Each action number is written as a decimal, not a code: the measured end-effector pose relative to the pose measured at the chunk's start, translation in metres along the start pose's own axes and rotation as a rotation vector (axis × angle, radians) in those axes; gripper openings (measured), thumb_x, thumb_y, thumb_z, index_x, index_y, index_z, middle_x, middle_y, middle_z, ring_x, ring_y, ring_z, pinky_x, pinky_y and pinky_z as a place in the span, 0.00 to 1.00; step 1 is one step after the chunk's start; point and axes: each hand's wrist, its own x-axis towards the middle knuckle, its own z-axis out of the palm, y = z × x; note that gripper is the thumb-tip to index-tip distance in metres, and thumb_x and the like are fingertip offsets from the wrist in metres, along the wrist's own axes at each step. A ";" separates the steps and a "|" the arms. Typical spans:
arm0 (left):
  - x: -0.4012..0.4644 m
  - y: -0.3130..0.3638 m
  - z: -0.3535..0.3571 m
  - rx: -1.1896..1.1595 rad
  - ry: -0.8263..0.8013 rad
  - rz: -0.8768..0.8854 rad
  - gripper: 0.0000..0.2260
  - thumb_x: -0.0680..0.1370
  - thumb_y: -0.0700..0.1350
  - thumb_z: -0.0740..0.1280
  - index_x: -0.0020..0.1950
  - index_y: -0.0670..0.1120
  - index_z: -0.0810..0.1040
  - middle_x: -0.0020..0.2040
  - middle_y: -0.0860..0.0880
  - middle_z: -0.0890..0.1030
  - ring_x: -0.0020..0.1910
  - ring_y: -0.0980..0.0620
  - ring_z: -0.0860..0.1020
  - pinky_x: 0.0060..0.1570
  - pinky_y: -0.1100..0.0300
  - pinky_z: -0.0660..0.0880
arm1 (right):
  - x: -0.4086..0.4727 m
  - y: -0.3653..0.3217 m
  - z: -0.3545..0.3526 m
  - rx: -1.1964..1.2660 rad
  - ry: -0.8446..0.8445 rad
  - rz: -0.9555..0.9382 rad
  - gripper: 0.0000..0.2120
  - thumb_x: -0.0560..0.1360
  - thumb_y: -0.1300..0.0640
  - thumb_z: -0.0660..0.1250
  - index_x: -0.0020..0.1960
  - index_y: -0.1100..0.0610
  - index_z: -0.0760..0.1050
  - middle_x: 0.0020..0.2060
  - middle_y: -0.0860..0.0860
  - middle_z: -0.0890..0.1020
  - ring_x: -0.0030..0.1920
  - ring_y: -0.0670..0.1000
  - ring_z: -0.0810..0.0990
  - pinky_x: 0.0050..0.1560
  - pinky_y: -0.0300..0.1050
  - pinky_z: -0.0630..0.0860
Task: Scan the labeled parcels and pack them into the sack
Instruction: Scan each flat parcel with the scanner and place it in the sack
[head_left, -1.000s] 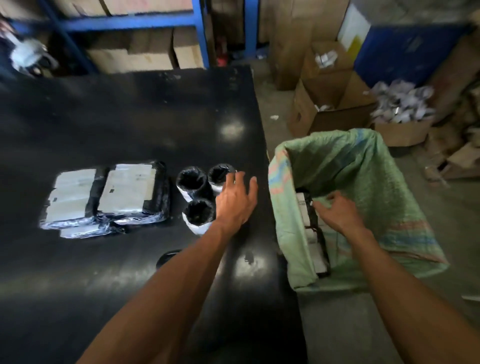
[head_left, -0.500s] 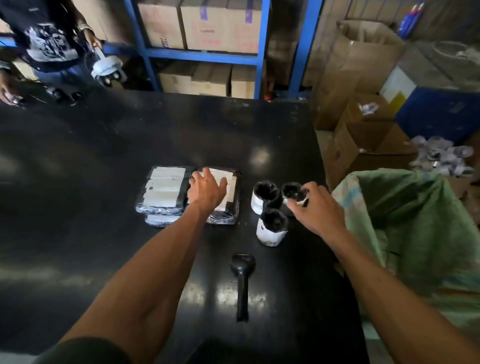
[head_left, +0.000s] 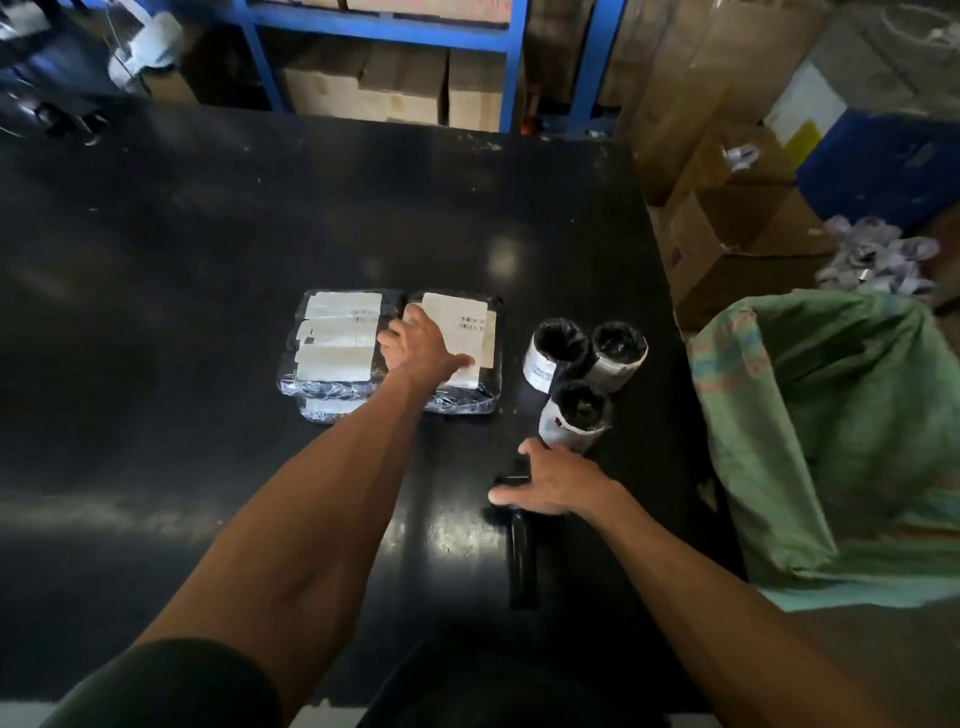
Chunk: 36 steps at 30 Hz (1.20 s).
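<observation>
Two flat black-wrapped parcels with white labels lie side by side on the black table (head_left: 208, 312): the left parcel (head_left: 337, 343) and the right parcel (head_left: 467, 332). My left hand (head_left: 421, 348) rests on the right parcel with fingers spread. Three upright round parcels (head_left: 582, 364) with white labels stand to the right of them. A black handheld scanner (head_left: 522, 551) lies on the table near me. My right hand (head_left: 550, 480) reaches down over the scanner's head with fingers spread; whether it touches is unclear. The green woven sack (head_left: 831, 415) stands open off the table's right edge.
Open cardboard boxes (head_left: 737, 228) and a heap of crumpled paper (head_left: 878, 260) sit on the floor beyond the sack. A blue shelf rack (head_left: 379, 36) with cartons stands behind the table. Another person (head_left: 62, 57) stands at the far left corner.
My right hand left the sack, passed the round parcels and now hovers over the scanner. My left hand moved from the round parcels onto the right flat parcel.
</observation>
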 end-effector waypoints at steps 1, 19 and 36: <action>0.001 0.002 -0.001 0.010 -0.002 -0.001 0.55 0.69 0.63 0.77 0.80 0.38 0.49 0.74 0.35 0.65 0.72 0.35 0.66 0.70 0.45 0.65 | 0.004 0.000 0.006 -0.004 -0.052 0.017 0.50 0.68 0.30 0.71 0.80 0.53 0.56 0.75 0.57 0.70 0.73 0.61 0.71 0.70 0.56 0.71; 0.008 -0.018 0.001 -0.158 -0.146 0.060 0.70 0.54 0.67 0.82 0.78 0.65 0.32 0.71 0.33 0.70 0.71 0.31 0.68 0.71 0.38 0.65 | -0.010 0.035 -0.043 0.886 -0.190 -0.138 0.16 0.73 0.64 0.68 0.61 0.60 0.76 0.45 0.63 0.86 0.39 0.56 0.84 0.41 0.50 0.82; -0.054 -0.022 0.008 -0.475 0.040 0.210 0.51 0.57 0.54 0.86 0.71 0.68 0.59 0.58 0.45 0.71 0.54 0.41 0.75 0.59 0.44 0.77 | -0.031 0.002 -0.076 1.001 0.540 -0.272 0.17 0.79 0.39 0.66 0.62 0.43 0.66 0.43 0.57 0.85 0.25 0.49 0.79 0.28 0.42 0.76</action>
